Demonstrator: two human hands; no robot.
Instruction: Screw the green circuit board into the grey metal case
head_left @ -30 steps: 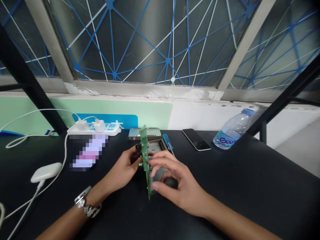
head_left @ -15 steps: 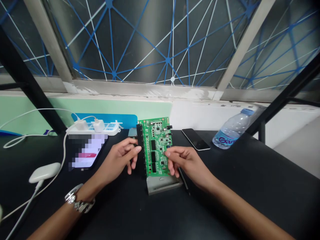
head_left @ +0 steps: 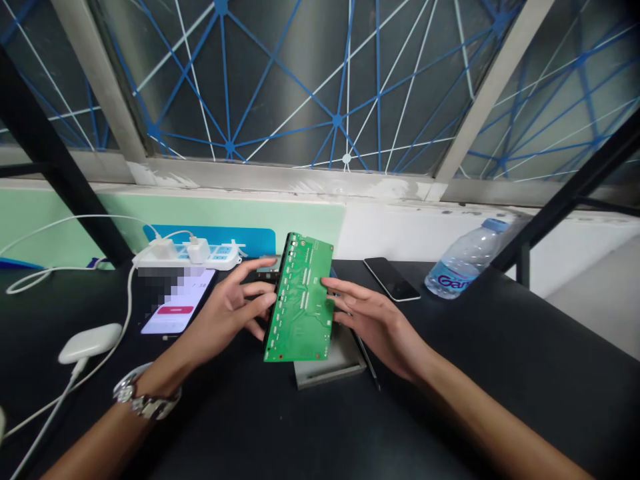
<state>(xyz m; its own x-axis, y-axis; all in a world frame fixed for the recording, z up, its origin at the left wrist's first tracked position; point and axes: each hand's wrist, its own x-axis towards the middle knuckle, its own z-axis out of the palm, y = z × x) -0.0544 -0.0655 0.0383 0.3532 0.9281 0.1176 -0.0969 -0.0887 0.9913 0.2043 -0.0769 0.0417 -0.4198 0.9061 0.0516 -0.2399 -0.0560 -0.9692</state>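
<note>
A green circuit board (head_left: 303, 307) is held up in front of me, tilted, its solder side with few parts facing me. My left hand (head_left: 240, 300) grips its left edge, where a strip of black connectors runs; the thumb lies at the edge and the other fingers reach behind. At the right edge, my right hand (head_left: 363, 313) touches the board with its fingers stretched out, some passing behind it. Below the board a grey metal case (head_left: 333, 373) lies on the table, partly covered by it. A thin dark pen-like tool (head_left: 369, 363) lies against the case's right side.
A lit phone (head_left: 175, 310) and a white power strip (head_left: 220, 257) with chargers are at the left, near a white corded device (head_left: 90, 343). To the right are a dark phone (head_left: 391, 279) and a water bottle (head_left: 465, 260). The window wall rises behind the black table (head_left: 240, 427).
The circuit board has been turned over from its component side to its solder side. My right fingers have opened from a pinch and straightened. My left hand keeps the connector edge.
</note>
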